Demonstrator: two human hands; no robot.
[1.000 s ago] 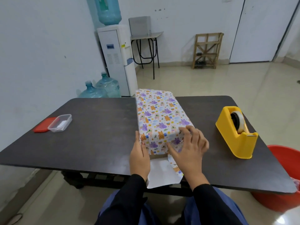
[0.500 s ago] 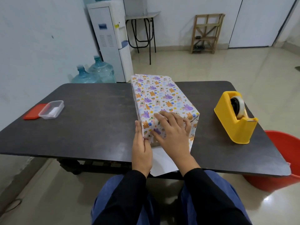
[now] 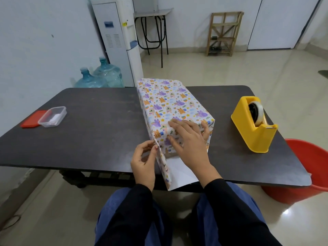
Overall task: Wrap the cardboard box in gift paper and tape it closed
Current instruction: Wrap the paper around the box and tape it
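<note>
The box (image 3: pixel 170 102), covered in white gift paper with purple and orange animals, lies lengthwise on the dark table (image 3: pixel 99 128). At its near end the paper is still loose: a side flap (image 3: pixel 164 166) and the white underside of the bottom flap (image 3: pixel 179 173) stick out over the table's front edge. My left hand (image 3: pixel 144 162) pinches the upper edge of the left side flap. With fingers spread, my right hand (image 3: pixel 188 141) presses the folded-down top flap flat against the near end of the box.
A yellow tape dispenser (image 3: pixel 255 125) with a roll stands on the table to the right. At the far left sit a clear plastic tub (image 3: pixel 52 116) and a red lid (image 3: pixel 32 118). A red bucket (image 3: pixel 305 167) stands on the floor by the table's right corner.
My left hand left the box's left side and now pinches the side flap. My right hand slid from the top edge down onto the near end face. The view dropped lower.
</note>
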